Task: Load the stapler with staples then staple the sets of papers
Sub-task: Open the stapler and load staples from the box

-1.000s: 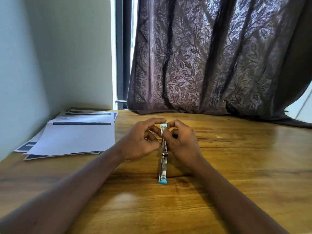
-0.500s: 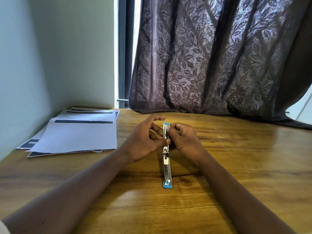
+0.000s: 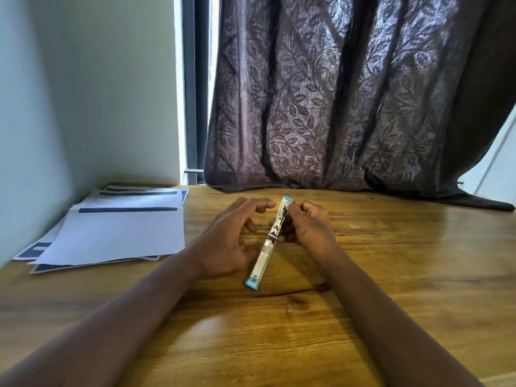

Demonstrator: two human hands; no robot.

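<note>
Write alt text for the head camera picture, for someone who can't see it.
A person's right hand grips the far end of an opened blue-edged stapler, its near end on a wooden table; the left hand is open beside it. Printed papers lie at left, a dark curtain behind.

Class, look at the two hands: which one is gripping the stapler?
The right hand: its fingers pinch the stapler near its far blue end. The left hand lies open beside it, fingers spread.

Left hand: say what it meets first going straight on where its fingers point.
Probably the stapler, near its raised far end held by the right hand; the left hand ends just short of it, depth unclear.
</note>
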